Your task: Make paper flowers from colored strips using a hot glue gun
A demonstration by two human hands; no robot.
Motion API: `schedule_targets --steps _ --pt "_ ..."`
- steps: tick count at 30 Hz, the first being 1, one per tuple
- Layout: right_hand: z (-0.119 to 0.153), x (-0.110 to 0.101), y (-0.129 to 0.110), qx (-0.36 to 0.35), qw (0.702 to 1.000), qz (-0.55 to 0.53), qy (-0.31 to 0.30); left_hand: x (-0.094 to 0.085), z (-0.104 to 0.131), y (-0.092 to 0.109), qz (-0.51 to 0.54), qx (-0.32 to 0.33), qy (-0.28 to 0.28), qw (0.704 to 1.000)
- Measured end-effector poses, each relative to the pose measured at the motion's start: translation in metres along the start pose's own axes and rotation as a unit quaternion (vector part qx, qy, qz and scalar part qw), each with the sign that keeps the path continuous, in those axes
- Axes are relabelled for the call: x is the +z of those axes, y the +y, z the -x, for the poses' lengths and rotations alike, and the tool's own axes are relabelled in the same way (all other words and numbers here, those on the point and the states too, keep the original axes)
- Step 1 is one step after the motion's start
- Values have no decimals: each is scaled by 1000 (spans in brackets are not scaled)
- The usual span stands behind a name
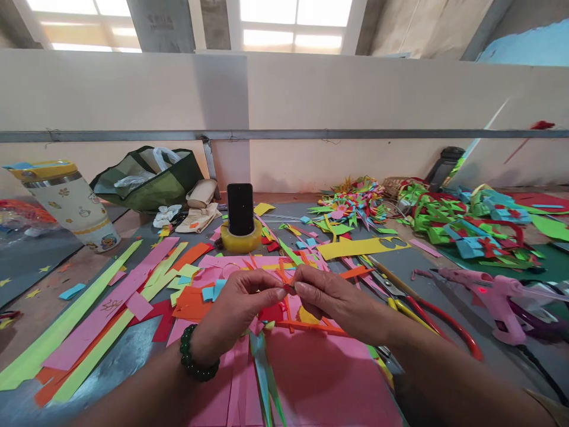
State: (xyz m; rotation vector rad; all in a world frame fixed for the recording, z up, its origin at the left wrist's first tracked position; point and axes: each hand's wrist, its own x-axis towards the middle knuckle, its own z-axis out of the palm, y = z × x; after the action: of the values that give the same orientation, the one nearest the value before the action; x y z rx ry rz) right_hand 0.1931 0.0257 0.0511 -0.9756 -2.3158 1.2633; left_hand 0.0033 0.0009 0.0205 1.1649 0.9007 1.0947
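Over the middle of the table, my left hand (242,302) and my right hand (329,296) meet fingertip to fingertip. Both are pinched on a small red-orange paper piece (288,287), mostly hidden by the fingers. Thin orange strips stick out around the fingertips; I cannot tell which belong to the held piece. Beneath lies a large pink paper sheet (324,379), with long light blue and green strips (262,367) on it. Orange paper scraps (191,303) lie beside my left hand. A dark green bead bracelet (195,362) circles my left wrist.
A phone (240,210) stands in a yellow tape roll (242,240). Right: red-handled scissors (448,326), a pink glue gun (502,296) and piled paper decorations (471,231). Left: long paper strips (111,302), a tumbler (71,204) and a green bag (149,181).
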Motion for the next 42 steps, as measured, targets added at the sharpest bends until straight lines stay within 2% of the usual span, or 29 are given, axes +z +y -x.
schedule_targets --steps 9,15,19,24,29,33,37,42 --pt "0 1 -2 7 1000 10 14 0 -1 2 1 12 2 1000" --pt "-4 0 1 -38 994 -46 89 0 0 2 -36 18 -3 999" --pt "-8 5 3 -46 995 -51 77 0 1 -3 -99 30 -36 994" --pt "-9 7 5 -34 995 -47 76 1 0 -8 -144 51 -40 987" --pt "-11 7 10 -8 991 -88 103 2 -1 -6 -125 64 -30 990" --pt "-15 14 11 -4 980 -143 137 2 -2 -5 -61 31 -28 997" --pt "-15 19 10 -15 976 -149 160 2 -2 -5 -28 5 -32 999" --pt "-7 4 7 -7 990 -109 92 0 -1 0 -19 -11 -26 999"
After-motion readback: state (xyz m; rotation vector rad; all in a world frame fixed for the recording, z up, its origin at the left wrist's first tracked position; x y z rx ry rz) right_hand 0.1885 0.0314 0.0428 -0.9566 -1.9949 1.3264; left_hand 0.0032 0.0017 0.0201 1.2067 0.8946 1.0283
